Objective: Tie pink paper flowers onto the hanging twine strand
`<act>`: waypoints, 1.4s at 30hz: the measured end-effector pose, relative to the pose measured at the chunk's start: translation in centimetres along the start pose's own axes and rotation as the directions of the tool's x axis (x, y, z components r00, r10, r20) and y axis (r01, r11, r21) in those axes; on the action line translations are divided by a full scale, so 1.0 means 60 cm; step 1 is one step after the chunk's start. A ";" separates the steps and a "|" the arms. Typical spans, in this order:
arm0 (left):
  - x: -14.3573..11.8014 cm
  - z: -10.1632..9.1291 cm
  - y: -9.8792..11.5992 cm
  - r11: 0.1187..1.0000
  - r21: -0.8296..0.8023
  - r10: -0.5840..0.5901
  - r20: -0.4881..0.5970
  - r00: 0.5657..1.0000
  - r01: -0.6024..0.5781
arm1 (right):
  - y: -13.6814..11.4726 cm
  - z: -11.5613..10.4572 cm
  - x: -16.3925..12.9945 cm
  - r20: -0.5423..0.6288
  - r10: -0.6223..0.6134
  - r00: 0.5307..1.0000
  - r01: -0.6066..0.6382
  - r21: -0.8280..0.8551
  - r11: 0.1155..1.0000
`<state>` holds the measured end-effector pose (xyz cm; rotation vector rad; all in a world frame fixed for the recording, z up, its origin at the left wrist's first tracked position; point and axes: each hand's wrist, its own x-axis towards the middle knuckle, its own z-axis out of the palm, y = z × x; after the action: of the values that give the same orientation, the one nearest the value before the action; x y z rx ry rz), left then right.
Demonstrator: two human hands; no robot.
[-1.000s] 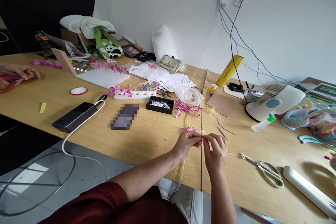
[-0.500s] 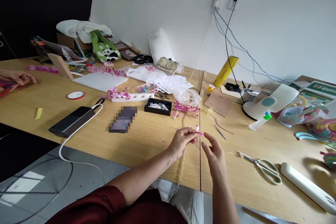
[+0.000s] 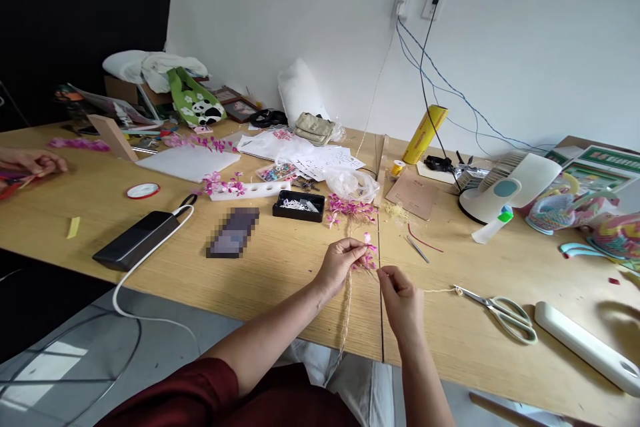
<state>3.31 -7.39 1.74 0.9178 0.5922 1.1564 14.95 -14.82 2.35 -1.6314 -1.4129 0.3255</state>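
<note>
My left hand (image 3: 339, 267) pinches a small sprig of pink artificial flowers (image 3: 369, 255) between thumb and fingertips, above the table near its front edge. Just right of the sprig, my right hand (image 3: 401, 293) is closed in a pinch on a thin pale thread (image 3: 440, 290). That thread stretches from the hand toward the tips of the scissors (image 3: 505, 317), which lie on the table with pale handles. Below the left hand, a braided pale cord (image 3: 346, 313) hangs over the table edge. A bunch of pink flowers (image 3: 353, 209) rests just beyond the hands.
A black tray (image 3: 299, 205) of small white pieces, a phone (image 3: 233, 232) and a black power strip (image 3: 140, 237) stand to the left. At right are a white fan (image 3: 505, 190) and a long white case (image 3: 585, 347). Another person's hand (image 3: 33, 163) works at far left.
My right hand has drawn down from the flowers, its spread fingers closing into a pinch. The pale thread now stretches taut behind it. My left hand still holds the sprig.
</note>
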 end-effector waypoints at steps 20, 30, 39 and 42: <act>0.000 0.004 0.028 0.826 0.390 0.139 0.558 0.818 -0.407 | -0.022 -0.084 0.133 0.440 -0.250 0.863 0.267 0.023 0.963; 0.021 -0.020 0.022 0.890 0.354 0.277 0.081 0.957 -0.288 | 0.002 0.014 0.019 0.196 -0.198 0.960 0.203 -0.004 0.979; 0.032 -0.016 0.020 0.626 0.545 0.187 0.589 0.786 -0.558 | -0.081 -0.059 0.093 0.430 -0.327 0.841 0.500 -0.390 0.773; 0.016 -0.005 0.033 0.770 0.454 0.075 0.632 0.771 -0.448 | -0.050 -0.081 0.133 0.420 -0.285 0.862 0.375 -0.149 0.915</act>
<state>2.38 -6.15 3.32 1.8792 0.2934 0.8656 18.92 -10.25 10.12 -1.5111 -2.0726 0.3062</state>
